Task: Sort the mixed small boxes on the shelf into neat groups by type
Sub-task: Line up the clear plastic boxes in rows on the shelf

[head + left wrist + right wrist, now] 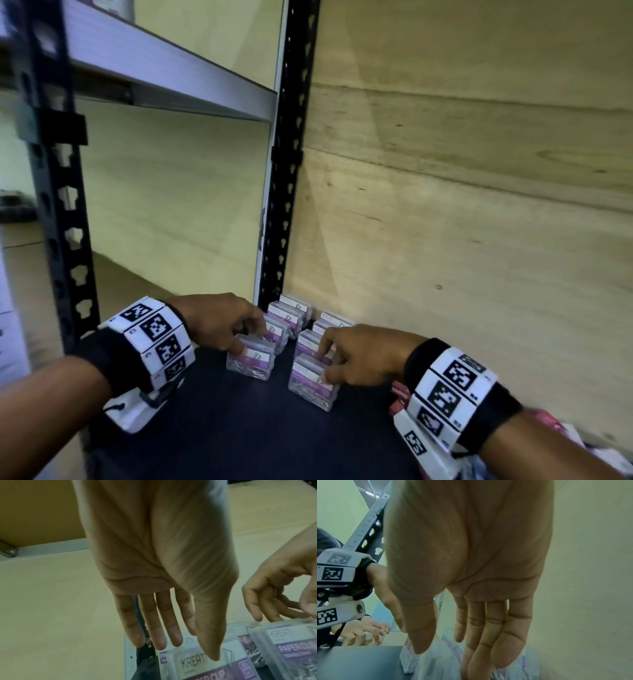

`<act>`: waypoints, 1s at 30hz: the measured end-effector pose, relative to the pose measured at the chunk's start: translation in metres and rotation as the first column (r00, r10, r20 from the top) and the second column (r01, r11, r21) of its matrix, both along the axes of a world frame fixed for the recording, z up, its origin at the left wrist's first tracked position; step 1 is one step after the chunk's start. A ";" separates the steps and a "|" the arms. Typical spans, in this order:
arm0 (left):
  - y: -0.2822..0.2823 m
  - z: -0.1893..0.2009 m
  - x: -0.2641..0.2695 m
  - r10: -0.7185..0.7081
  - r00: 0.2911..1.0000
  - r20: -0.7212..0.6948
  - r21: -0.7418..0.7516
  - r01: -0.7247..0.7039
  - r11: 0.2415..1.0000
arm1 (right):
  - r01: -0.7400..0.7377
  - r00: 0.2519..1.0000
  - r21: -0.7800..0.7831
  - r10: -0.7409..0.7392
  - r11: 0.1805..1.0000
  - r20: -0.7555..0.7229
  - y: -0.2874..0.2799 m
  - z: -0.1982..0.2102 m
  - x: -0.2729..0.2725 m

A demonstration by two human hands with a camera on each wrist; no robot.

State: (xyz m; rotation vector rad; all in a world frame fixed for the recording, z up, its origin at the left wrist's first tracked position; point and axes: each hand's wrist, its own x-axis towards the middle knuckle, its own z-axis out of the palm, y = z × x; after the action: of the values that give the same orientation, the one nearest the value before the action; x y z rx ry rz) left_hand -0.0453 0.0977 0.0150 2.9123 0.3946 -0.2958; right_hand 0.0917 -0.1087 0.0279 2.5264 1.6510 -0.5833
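Low in the centre of the head view, our left hand (219,325) has its fingertips curled onto the front paper-clip box (251,360) of the left row, and our right hand (356,356) pinches the front box (313,385) of the right row. The boxes look slick and packed tight, so we judge a careless nudge could topple a row.

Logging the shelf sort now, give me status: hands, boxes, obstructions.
Left hand on front box of left row. Right hand on front box of right row. Red packs near right wrist.
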 end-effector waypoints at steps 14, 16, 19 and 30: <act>-0.003 -0.008 0.006 -0.015 0.998 0.068 0.090 0.009 0.996 | -0.022 0.998 0.040 0.024 0.999 -0.063 -0.003 -0.006 0.005; -0.001 -0.009 0.008 -0.016 0.997 0.070 0.095 0.010 0.995 | -0.027 0.997 0.045 0.030 0.999 -0.066 -0.001 -0.006 0.005; 0.000 -0.009 0.010 -0.027 0.997 0.074 0.115 0.019 0.993 | -0.035 0.997 0.060 0.039 0.998 -0.066 0.002 -0.007 0.005; 0.002 -0.011 0.013 -0.066 0.995 0.077 0.183 0.051 0.982 | -0.080 0.996 0.110 0.083 0.991 -0.020 0.011 -0.014 0.006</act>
State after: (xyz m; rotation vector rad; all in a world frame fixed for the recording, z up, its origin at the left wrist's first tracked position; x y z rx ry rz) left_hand -0.0318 0.0999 0.0039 3.1060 0.3403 -0.1537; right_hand 0.0975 -0.0979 0.0136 2.5204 1.8333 -0.5320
